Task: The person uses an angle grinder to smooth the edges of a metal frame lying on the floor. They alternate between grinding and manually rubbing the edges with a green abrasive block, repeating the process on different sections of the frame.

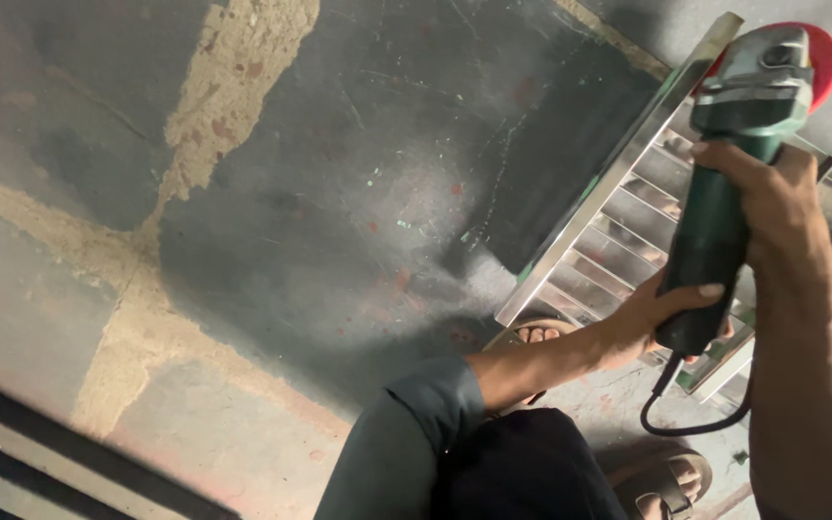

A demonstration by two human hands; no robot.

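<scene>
A green angle grinder (724, 193) with a grey head and a red disc (820, 53) is held over a shiny steel frame (618, 173) with several slats, near its long outer rail. My right hand (772, 193) grips the grinder's body from the right, just below the head. My left hand (652, 313) wraps around the rear end of the handle, where the black cable (686, 419) comes out. Both forearms reach in from the lower right.
The frame lies on a worn grey concrete floor (339, 212) with pale patched cracks. My sandalled feet (671, 481) rest under the frame's near corner. A dark rail (60, 443) runs along the lower left.
</scene>
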